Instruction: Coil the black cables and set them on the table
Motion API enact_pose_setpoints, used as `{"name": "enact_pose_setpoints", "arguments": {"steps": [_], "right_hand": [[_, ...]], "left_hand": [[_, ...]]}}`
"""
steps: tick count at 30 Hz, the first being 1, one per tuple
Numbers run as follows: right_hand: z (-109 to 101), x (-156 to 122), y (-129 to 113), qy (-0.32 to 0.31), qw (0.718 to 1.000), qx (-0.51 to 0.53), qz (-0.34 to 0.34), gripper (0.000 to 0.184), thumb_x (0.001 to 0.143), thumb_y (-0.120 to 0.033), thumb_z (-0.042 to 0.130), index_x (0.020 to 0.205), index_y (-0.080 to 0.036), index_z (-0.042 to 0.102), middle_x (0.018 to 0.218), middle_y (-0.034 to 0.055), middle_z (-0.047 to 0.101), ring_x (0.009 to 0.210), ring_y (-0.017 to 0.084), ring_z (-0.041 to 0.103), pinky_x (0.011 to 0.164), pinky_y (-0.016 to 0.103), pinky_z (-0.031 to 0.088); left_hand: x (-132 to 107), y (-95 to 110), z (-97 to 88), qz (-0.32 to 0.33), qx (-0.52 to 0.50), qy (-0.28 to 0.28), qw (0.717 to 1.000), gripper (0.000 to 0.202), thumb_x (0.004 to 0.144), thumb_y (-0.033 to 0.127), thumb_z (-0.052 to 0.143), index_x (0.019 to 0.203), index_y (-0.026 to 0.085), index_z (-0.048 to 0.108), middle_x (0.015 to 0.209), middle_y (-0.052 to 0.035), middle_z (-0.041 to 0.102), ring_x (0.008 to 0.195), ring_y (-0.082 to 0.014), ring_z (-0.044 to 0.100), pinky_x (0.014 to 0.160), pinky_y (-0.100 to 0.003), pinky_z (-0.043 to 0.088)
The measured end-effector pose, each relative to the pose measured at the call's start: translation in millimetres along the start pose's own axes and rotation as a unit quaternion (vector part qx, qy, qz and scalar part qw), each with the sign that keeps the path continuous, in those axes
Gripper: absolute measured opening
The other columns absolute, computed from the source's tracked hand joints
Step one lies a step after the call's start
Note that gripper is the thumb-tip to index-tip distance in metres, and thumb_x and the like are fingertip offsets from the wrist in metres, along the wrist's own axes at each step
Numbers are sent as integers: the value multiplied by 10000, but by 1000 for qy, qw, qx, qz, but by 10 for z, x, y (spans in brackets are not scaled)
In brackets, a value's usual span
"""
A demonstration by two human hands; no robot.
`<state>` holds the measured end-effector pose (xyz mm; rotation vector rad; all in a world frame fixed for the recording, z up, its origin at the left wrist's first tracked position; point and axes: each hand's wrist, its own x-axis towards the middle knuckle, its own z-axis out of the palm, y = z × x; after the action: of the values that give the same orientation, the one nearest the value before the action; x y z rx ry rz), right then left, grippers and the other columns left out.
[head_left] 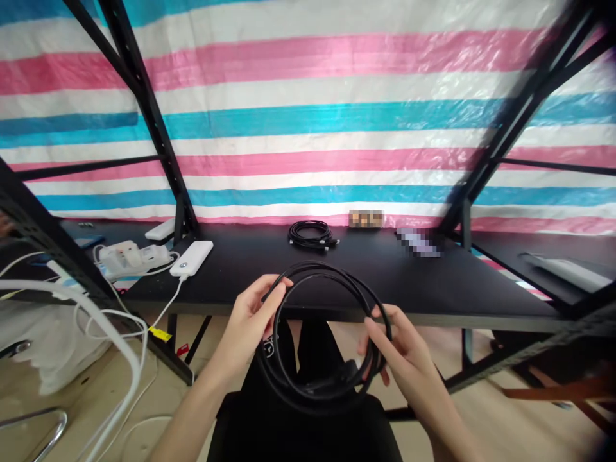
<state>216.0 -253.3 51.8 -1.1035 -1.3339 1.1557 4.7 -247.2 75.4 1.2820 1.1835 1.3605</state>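
Note:
A black cable (332, 269) is wound into a wide loop of several turns, held up above my lap at the front edge of the table. My left hand (257, 314) pinches the loop at its upper left, thumb and fingers pressed round the strands. On the loop's right side, my right hand (392, 337) grips the strands between thumb and fingers. Thicker dark parts at the bottom of the loop are hard to make out against the dark trousers. Behind it, a second coiled black cable (312, 236) with light connector ends lies on the table.
The black table (366, 276) carries a white power bank (191, 258) with a cable, a blurred box (366, 219) and a blurred flat item (418, 242). At left are a white power strip (129, 256) and a white curved tube (115, 333). Black metal posts (149, 122) frame both sides.

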Motion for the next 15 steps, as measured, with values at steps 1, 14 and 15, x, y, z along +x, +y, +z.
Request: {"name": "enact_pose_setpoints", "arguments": {"steps": [1,14,15], "right_hand": [[-29,-26,-44,3,1000,1,-8,280,833,-436,507,968,-219,391,547,-37,565,305,89,497,273,125,260],[-177,66,-85,208,966,30,-150,219,815,-349,564,933,-165,579,647,-1,583,287,-2,292,292,160,185],[-167,88,-104,236,958,34,-157,210,813,-334,569,930,-161,585,656,0,583,291,-3,291,297,166,184]], "left_hand": [[-18,37,-16,1,-4,1,1000,300,813,468,546,968,213,576,592,49,392,415,-47,306,345,-127,237],[26,185,-362,42,148,-98,983,291,797,401,580,989,183,602,489,74,289,431,-73,247,400,-189,196],[52,152,-402,47,183,-91,978,258,774,398,602,884,167,633,485,65,312,436,-76,267,406,-196,209]]}}
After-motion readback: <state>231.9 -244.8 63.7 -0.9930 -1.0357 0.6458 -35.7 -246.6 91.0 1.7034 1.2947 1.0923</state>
